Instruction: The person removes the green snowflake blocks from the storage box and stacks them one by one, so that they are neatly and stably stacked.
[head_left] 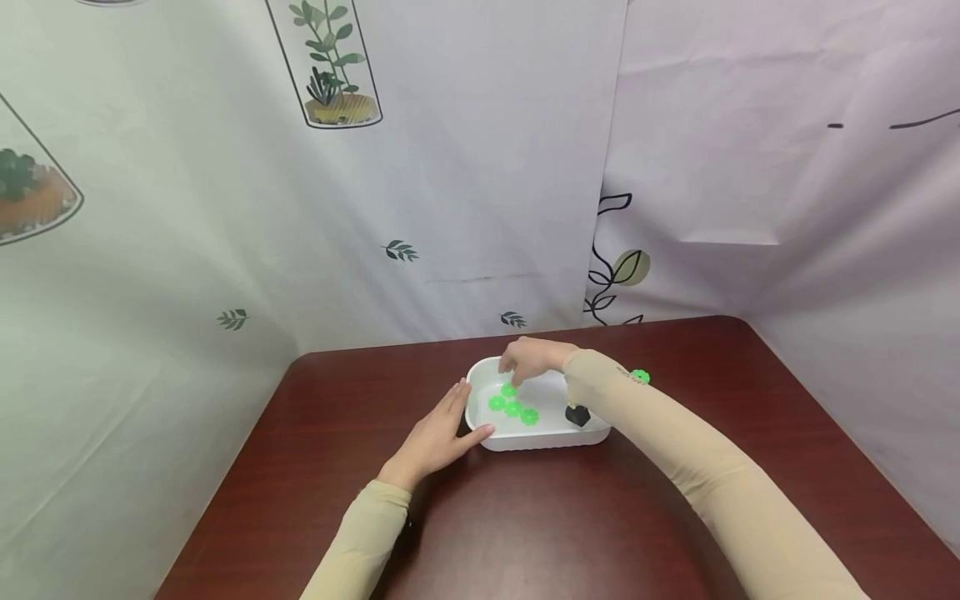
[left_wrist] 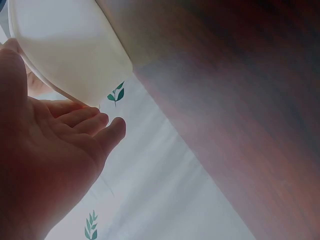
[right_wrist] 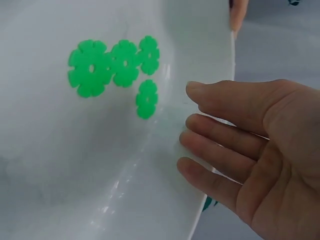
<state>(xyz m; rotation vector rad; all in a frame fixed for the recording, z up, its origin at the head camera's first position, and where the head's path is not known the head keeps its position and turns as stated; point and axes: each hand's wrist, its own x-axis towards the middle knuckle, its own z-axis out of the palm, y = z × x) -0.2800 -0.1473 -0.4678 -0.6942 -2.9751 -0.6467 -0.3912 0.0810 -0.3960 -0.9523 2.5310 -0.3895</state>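
A white oval tray (head_left: 547, 440) with raised walls stands on the table, with several flat green flower-shaped discs (head_left: 529, 416) lying inside near its left end. My left hand (head_left: 433, 442) rests against that end, fingers extended along the outer wall and thumb at the front rim. From the left wrist view, the fingertips meet the tray's outer side. My right hand (head_left: 528, 358) reaches in over the back rim, fingers pointing down above the discs. In the right wrist view its fingers (right_wrist: 215, 145) are loosely extended beside the discs, holding nothing.
A small black object (head_left: 577, 415) sits in the tray's right part, beside the right sleeve (head_left: 645, 408). Another green disc (head_left: 640, 377) shows just past that sleeve, outside the tray. The dark red table (head_left: 360, 400) backs onto a patterned cloth (head_left: 465, 208).
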